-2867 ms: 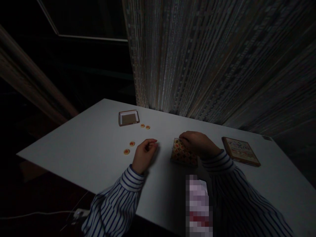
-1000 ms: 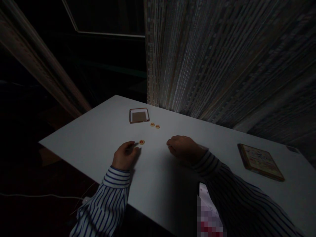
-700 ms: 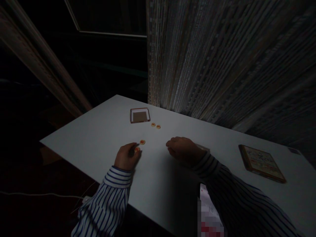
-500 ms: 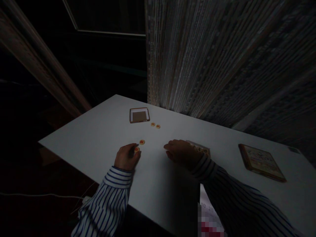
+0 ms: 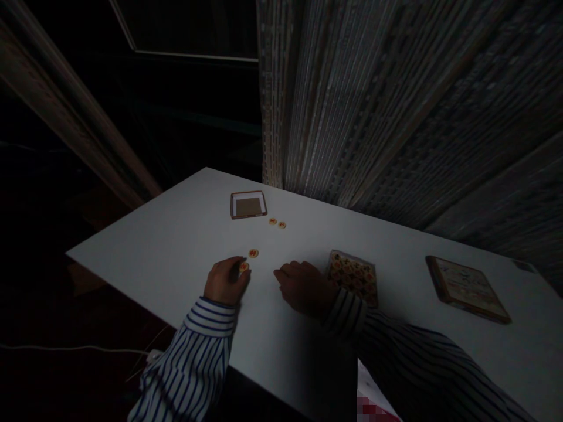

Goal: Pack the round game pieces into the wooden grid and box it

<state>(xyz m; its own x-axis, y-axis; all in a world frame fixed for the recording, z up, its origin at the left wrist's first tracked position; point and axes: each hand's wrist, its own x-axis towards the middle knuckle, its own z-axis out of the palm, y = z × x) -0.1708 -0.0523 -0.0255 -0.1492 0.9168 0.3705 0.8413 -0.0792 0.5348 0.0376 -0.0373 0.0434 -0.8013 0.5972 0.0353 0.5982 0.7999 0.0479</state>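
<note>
My left hand (image 5: 221,283) rests on the white table, its thumb and fingers closed round the edges of a round Chinese chess piece (image 5: 244,267) with a red character. Just beyond that piece lies another red-marked Chinese chess piece (image 5: 253,253), flat and apart from my fingers. My right hand (image 5: 305,287) is low over the table between those pieces and a tray of Chinese chess pieces (image 5: 352,274). Its fingers are curled together, and whatever they may hold is hidden. Part of the tray is covered by my right wrist.
Farther back, an open shallow box (image 5: 248,217) sits beside two loose pieces, a left one (image 5: 272,221) and a right one (image 5: 282,225). A flat decorated box lid (image 5: 470,290) lies at the right. Behind the white table (image 5: 167,234) hangs a string curtain (image 5: 316,117).
My right hand has moved left and slightly nearer to me, uncovering more of the tray of pieces. My left hand stays in place on its piece.
</note>
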